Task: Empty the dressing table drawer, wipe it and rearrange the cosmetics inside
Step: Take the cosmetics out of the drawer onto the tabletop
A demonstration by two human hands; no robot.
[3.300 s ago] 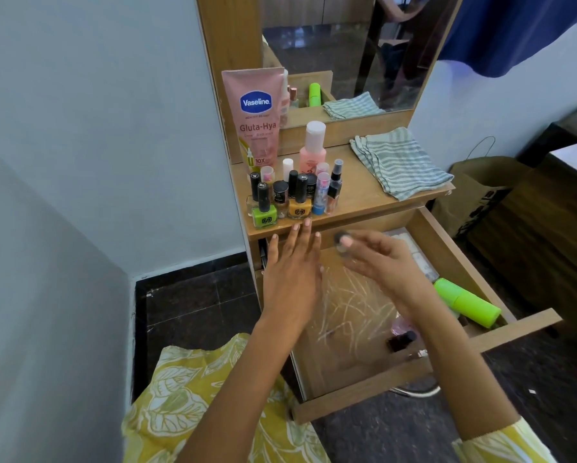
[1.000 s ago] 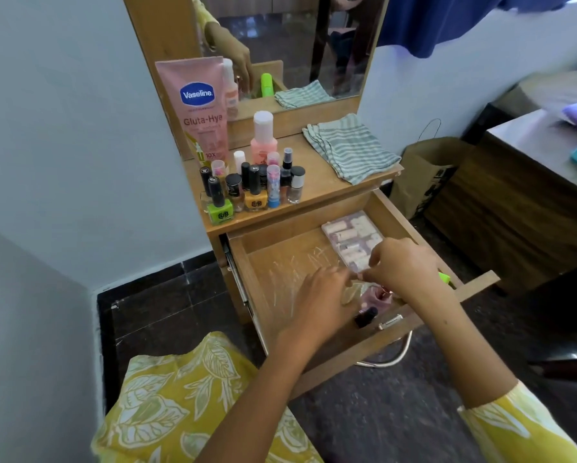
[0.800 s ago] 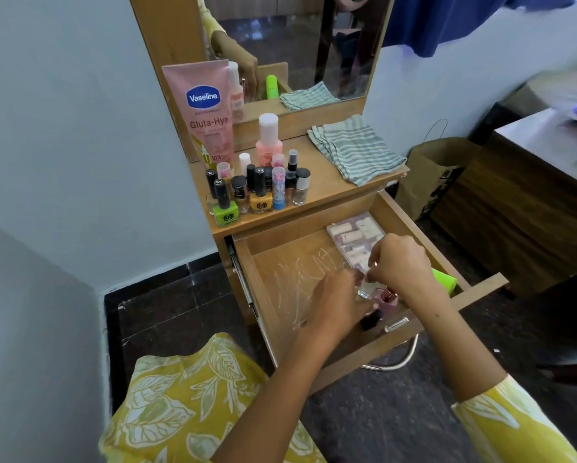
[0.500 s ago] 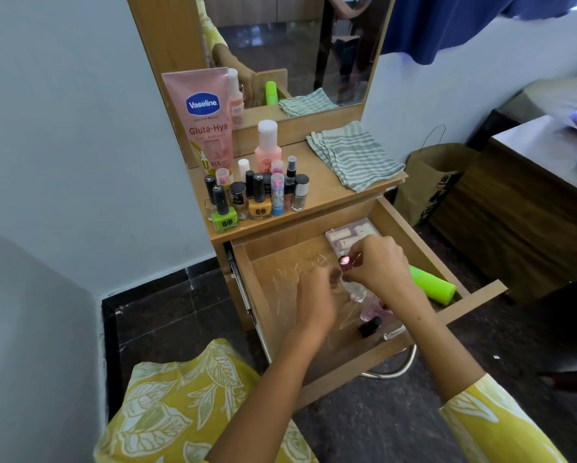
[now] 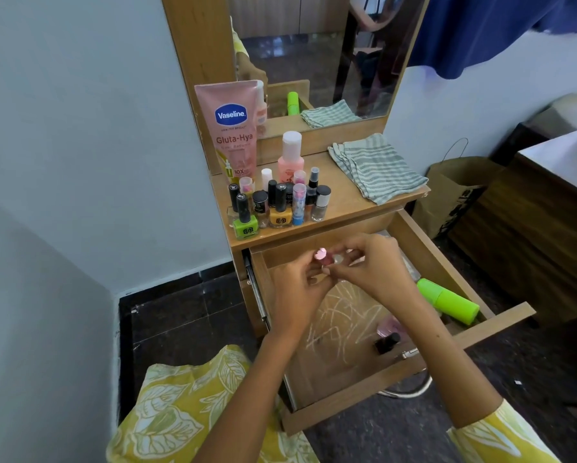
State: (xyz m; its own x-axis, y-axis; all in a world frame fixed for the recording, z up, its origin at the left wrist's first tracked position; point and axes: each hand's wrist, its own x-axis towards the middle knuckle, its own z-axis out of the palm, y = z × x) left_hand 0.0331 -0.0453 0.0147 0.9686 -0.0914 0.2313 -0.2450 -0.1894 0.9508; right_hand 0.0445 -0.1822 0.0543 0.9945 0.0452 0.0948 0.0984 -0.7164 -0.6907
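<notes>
The wooden drawer point(image 5: 410, 235) is pulled out below the dressing table top. Both my hands meet above its back left part. My left hand point(image 5: 297, 289) pinches a small pink bottle point(image 5: 323, 256) with a shiny pink cap. My right hand point(image 5: 370, 265) holds something small and clear against it; I cannot make out what. Inside the drawer lie a lime green tube point(image 5: 447, 300) at the right, a pink round item point(image 5: 392, 325) and a small black bottle point(image 5: 387, 342) near the front. A cluster of nail polish bottles point(image 5: 277, 205) stands on the table top.
A tall pink Vaseline tube point(image 5: 230, 128) leans against the mirror frame. A folded striped cloth point(image 5: 375, 167) lies on the right of the top. A brown paper bag point(image 5: 454, 192) and a dark wooden cabinet point(image 5: 531, 235) stand to the right. A wall is close on the left.
Both hands rose from the drawer's front right area, where they picked up small items, toward its back left. The pink-capped bottle now sits higher, near the table edge.
</notes>
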